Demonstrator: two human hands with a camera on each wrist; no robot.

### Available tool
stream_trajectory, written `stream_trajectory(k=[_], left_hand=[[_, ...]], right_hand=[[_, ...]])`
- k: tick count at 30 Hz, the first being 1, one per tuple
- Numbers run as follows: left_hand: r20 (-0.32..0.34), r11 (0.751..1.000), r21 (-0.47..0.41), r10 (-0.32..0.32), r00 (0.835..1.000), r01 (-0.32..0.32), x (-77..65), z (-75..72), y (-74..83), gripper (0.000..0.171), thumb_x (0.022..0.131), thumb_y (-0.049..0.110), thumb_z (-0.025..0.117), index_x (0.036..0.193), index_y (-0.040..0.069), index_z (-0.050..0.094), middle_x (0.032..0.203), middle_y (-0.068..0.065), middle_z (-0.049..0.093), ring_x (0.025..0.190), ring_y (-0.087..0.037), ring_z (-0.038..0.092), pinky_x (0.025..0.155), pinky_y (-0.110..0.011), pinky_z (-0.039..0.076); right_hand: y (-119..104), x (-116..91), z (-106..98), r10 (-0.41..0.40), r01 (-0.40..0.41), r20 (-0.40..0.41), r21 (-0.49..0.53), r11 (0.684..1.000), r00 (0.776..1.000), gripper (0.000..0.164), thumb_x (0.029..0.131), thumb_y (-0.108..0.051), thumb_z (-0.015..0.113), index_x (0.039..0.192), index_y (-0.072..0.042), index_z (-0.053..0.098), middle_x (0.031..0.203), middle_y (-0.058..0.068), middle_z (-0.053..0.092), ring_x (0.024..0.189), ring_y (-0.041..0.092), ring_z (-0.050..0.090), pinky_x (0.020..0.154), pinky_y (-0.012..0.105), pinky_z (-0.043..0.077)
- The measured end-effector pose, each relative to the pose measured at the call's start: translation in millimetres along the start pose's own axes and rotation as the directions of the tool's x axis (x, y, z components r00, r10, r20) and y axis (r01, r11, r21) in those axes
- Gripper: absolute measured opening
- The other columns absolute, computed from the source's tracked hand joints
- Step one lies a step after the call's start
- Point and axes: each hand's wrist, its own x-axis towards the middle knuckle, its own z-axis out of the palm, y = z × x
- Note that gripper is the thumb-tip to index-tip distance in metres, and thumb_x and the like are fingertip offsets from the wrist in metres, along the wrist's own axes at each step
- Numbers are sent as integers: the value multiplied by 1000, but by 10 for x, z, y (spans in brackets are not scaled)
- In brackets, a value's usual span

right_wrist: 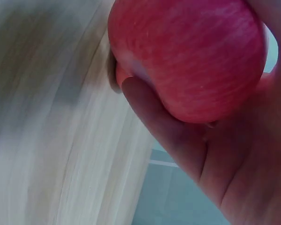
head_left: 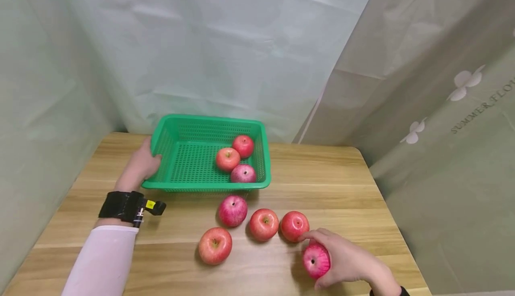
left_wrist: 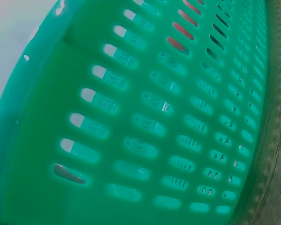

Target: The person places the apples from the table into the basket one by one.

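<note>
My left hand (head_left: 143, 162) grips the left rim of a green plastic basket (head_left: 207, 185), thumb over the inner side. Its perforated wall fills the left wrist view. Three apples lie at the basket's right end, one of them a pale red apple (head_left: 228, 159). At the front right of the table, my right hand (head_left: 347, 256) holds a dark pink apple (head_left: 316, 260) between thumb and fingers. The right wrist view shows the thumb curled against this apple (right_wrist: 192, 56). Just beyond it sits a red apple (head_left: 295, 226), close to the fingertips.
In front of the basket, more apples rest on the wooden table (head_left: 322, 171): a dark pink apple (head_left: 233, 211), a light red apple (head_left: 263, 224) and another light red apple (head_left: 215, 245). A pale curtain (head_left: 225, 54) hangs right behind the table and along its sides.
</note>
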Motion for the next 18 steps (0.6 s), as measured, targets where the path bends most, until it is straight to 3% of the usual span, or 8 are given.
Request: stream_trajectory(k=[4,8,18], left_hand=[[-2,1000,9,2,1000,-2,-13,-8,11,67,112,15,41,166,-6,7,133,-44,48,92,-42,63,62,-38,53],[-3,1000,20,-2,1000,2,-17,-17,12,67,112,15,41,166,-6,7,133,-44,48,92,-43,63,63,-38,53],[-8,999,31,-7,1000,7,-1,-1,13,67,111,14,41,166,-6,7,136,-45,47,97,-46,62,68,-43,54]], right_hand=[[0,8,-4,-13,13,-21,-20,1000,1000,71,72,-37,100,133,-34,66,122,-16,58,104,5,60,81,29,57],[-25,42,-31,-83,79,-73,-56,995,994,61,74,-38,98,126,-36,66,120,-18,58,101,4,60,81,28,57],[-81,136,-140,-113,104,-92,-97,990,989,67,74,-53,97,130,-35,64,123,-18,59,103,5,60,82,31,58]])
